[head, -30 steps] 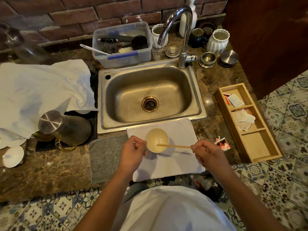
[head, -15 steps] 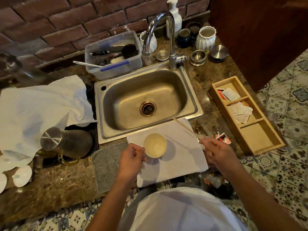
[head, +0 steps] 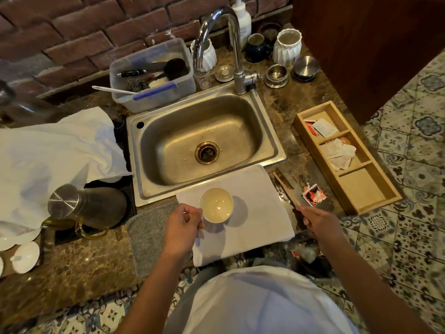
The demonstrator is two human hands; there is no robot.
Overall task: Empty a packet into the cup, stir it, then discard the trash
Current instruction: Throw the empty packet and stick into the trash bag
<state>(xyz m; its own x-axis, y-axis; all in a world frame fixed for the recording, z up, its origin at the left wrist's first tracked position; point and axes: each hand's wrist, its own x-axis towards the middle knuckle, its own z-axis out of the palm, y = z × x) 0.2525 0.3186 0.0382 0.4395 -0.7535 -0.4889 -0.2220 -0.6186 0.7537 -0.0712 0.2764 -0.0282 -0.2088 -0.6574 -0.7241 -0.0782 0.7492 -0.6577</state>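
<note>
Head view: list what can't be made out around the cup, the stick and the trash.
- Stick: motion-blurred, and the right hand hides its held end.
- Cup: its near-left wall is behind the left hand, so that grip can't be seen fully.
- Torn packet: too small to read or to tell whether it is empty.
- Items below the counter edge near the right arm: dark and blurred.

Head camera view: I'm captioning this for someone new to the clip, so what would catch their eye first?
Probably the small cream cup on the white cloth at the counter's front edge, its handle pinched in the left hand. Next, the right hand holds a wooden stir stick out over the counter, beside a torn red packet. Behind them sits the steel sink.
</note>
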